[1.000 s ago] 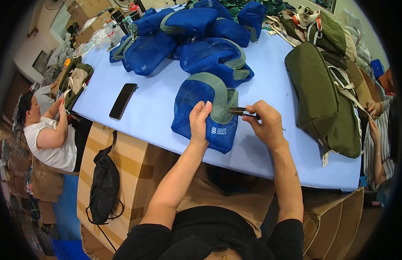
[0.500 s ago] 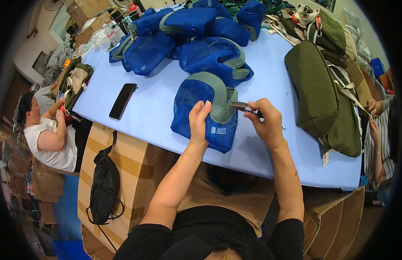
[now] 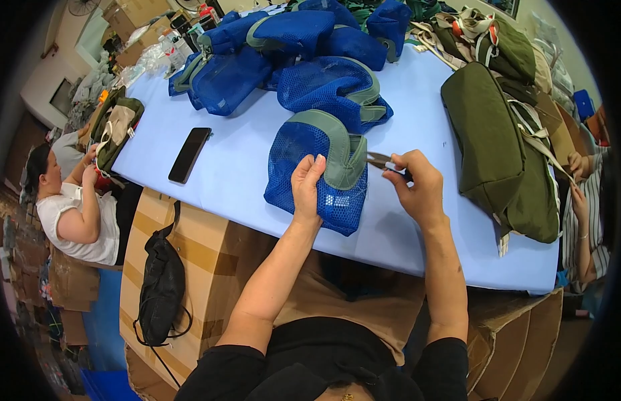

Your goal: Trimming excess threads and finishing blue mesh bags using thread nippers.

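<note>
A blue mesh pouch [image 3: 290,170] with a grey-green trim strip [image 3: 342,160] lies near the front of the table. My left hand [image 3: 308,186] grips it at the front, thumb on top of the mesh. In my right hand [image 3: 417,187] is a pair of thread snips [image 3: 384,162], its metal blades pointing left at the edge of the trim, a small gap away from it. Just behind, a second blue mesh pouch [image 3: 317,93] touches the first. Most of the snips' handle is hidden by my fingers.
More blue mesh pouches [image 3: 230,77] are heaped at the back. A black phone [image 3: 190,156] lies on the table [image 3: 237,144] at left. Olive bags [image 3: 484,127] line the right side. Cardboard boxes [image 3: 190,247] stand below the front edge. One person [image 3: 76,214] works at left, another [image 3: 584,214] at right.
My right hand has drawn the snips slightly right, away from the trim's edge. My left hand and the pouch have stayed in place.
</note>
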Demonstrator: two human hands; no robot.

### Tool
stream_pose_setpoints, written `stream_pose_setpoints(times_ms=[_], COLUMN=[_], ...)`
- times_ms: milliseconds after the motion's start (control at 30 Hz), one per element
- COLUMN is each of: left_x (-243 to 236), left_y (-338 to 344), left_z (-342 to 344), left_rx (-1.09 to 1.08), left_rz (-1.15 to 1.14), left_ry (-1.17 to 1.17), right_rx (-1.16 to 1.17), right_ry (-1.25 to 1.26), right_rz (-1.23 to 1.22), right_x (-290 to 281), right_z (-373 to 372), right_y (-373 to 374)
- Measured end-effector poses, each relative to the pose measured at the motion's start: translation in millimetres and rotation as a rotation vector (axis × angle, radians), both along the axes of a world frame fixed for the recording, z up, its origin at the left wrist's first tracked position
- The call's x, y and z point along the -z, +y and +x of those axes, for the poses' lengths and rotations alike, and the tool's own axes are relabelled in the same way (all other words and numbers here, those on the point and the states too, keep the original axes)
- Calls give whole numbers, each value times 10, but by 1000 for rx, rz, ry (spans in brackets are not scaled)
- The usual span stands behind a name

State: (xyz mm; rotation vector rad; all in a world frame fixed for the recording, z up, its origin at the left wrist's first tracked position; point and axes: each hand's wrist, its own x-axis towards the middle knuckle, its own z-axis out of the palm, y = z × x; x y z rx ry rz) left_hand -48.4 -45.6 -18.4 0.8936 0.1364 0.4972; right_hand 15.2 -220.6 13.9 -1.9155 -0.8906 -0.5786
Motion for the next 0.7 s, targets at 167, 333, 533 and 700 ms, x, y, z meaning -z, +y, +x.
stream_pose_setpoints(times_ms=[167,333,533,700], left_x=[-6,30,40,23], left_y=[-13,-7,-12,-32], left_z=[-13,-1,12,13], left_rx=[0,-4,-17,-22], left_rz=[3,43,70,76], left_ry=[2,-7,-9,-9], right_rx=[-75,-66,-43,-50], right_ry=[-52,-111,-108,-130], right_rz=[-73,-134,-190,-182], right_x=[34,39,-7,5], right_z=[-24,-8,-6,14], right_y=[25,24,-2,-7])
